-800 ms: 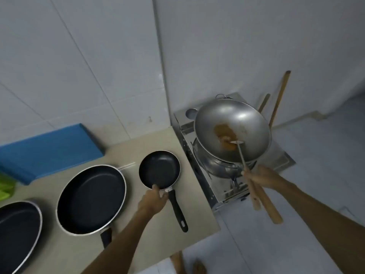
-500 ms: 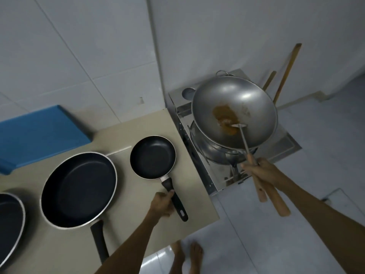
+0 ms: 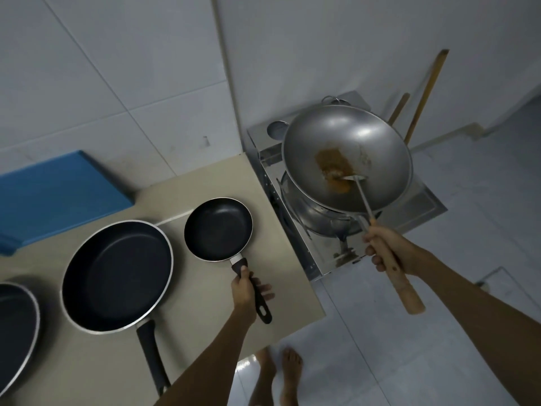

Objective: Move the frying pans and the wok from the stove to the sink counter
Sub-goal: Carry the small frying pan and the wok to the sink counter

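Note:
A small black frying pan [image 3: 218,228] sits on the beige counter [image 3: 287,259] near its right end. My left hand [image 3: 244,288] is closed around the pan's black handle. To its left lies a large black frying pan [image 3: 117,276], and a third dark pan [image 3: 14,332] is cut off by the left edge. The steel wok [image 3: 366,148], with brown residue inside, is tilted above the steel stove [image 3: 424,206]. My right hand [image 3: 389,250] grips its wooden handle. A metal spatula [image 3: 355,180] rests in the wok, and its shaft runs into the same hand.
A blue board [image 3: 58,194] leans against the tiled wall behind the pans. Two wooden sticks [image 3: 424,95] stand against the wall behind the stove. A steel ring support [image 3: 319,218] sits under the wok. Bare feet [image 3: 289,373] stand on the tiled floor below the counter's edge.
My left hand has slid from the small pan's rim down onto its handle. My right hand keeps hold of the wok's handle; the wok stays over the stove.

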Available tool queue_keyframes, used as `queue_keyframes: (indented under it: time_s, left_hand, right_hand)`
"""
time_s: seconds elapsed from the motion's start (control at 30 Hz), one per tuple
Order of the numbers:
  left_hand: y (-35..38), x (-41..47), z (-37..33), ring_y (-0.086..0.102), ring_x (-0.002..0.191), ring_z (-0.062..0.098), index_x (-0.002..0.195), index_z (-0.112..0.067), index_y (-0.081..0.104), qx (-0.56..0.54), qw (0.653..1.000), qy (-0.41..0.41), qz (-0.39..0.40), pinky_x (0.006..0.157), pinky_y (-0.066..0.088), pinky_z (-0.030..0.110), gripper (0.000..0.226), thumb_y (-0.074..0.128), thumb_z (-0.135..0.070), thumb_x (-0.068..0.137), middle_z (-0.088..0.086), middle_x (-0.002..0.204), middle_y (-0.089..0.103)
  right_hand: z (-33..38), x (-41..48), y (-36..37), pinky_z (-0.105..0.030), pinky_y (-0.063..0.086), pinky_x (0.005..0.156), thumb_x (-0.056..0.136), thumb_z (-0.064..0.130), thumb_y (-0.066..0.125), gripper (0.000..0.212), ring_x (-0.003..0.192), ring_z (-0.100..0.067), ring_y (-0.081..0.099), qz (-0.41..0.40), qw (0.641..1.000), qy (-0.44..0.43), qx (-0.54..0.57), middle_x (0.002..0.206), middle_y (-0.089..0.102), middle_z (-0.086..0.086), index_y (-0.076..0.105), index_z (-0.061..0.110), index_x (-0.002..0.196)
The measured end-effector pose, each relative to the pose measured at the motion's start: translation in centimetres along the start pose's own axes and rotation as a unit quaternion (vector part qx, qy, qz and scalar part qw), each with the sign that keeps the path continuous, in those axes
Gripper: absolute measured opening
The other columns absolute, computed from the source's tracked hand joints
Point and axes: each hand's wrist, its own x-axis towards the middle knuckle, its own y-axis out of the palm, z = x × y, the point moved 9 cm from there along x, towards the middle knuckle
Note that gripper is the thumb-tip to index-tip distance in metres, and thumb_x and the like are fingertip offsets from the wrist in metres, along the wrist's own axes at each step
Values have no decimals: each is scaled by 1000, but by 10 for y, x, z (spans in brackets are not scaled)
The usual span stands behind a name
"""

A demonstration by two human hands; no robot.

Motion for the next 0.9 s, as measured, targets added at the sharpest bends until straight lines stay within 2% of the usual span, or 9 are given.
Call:
queue_keyframes:
  time_s: [0.07, 0.13, 0.3, 0.47, 0.63, 0.77, 0.9]
  left_hand:
    - [-3, -13, -16, 48, 37, 17, 87, -8, 48, 1, 1000, 17, -8, 34, 43, 27, 31, 39, -30, 107, 9, 66, 44]
    - [-5, -25, -37, 41, 33, 12, 85, -9, 46, 9, 999, 30, -10, 32, 36, 22, 30, 39, -28, 107, 7, 65, 43]
    - [-17, -58, -75, 40, 32, 10, 86, -8, 48, 9, 998, 58, 12, 31, 36, 23, 29, 40, -26, 107, 5, 66, 44]
    - [-43, -108, -109, 40, 33, 9, 88, -9, 49, -7, 992, 115, 47, 31, 37, 22, 25, 43, -26, 106, 3, 64, 43]
    - [-111, -156, -118, 42, 34, 10, 87, -6, 49, -6, 983, 179, 37, 30, 39, 24, 26, 45, -24, 105, 4, 64, 45]
    - [-184, -191, -111, 40, 33, 15, 73, -6, 48, -11, 979, 204, 12, 30, 39, 25, 39, 45, -28, 105, 6, 58, 44]
    - [-278, -230, -101, 38, 33, 12, 81, -6, 50, -65, 972, 224, -33, 30, 35, 22, 29, 46, -24, 104, 2, 57, 47]
  right_hand:
    - [-1, 0, 8, -24, 41, 35, 92, 27, 54, 23, 37, -14, 47, 3, 999, 10, 36, 52, 52, -2, 55, 17, 71]
    - [3, -7, 17, -21, 36, 34, 94, 28, 52, 27, 35, -11, 40, -10, 999, 2, 31, 48, 47, 1, 50, 20, 68]
    - [20, -39, 29, -21, 39, 32, 95, 25, 54, 25, 33, -8, 45, -40, 998, -55, -12, 45, 49, 4, 52, 19, 71]
    - [17, -84, 59, -20, 39, 32, 96, 24, 57, 29, 33, -8, 44, -13, 998, -59, -15, 45, 48, 3, 54, 19, 68]
    - [-6, -128, 110, -20, 38, 31, 96, 26, 59, 30, 31, -9, 44, 4, 998, -48, -46, 47, 48, 2, 53, 19, 68]
    - [-22, -160, 165, -18, 35, 30, 97, 23, 59, 35, 29, -11, 41, 24, 996, -50, -73, 45, 45, 0, 47, 19, 64]
    - [-33, -195, 235, -21, 39, 34, 95, 25, 61, 31, 33, -14, 44, 48, 984, -69, -159, 48, 50, -3, 50, 18, 67]
